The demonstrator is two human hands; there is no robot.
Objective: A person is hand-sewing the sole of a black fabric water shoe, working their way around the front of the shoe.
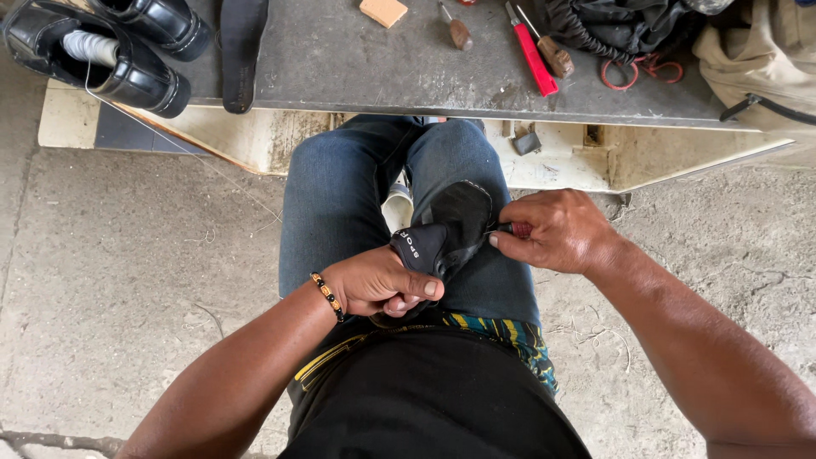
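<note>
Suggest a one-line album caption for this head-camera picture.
Seated person's left hand grips a black shoe on the lap; right hand presses a red-handled tool against it.

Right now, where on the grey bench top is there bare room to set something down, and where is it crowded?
The grey bench top is bare between the flat black insole and the wooden-handled awl, below the small tan block. The left end is crowded with glossy black leather shoes; the right end with the red-handled tool, dark bundled cloth and khaki bag.
</note>
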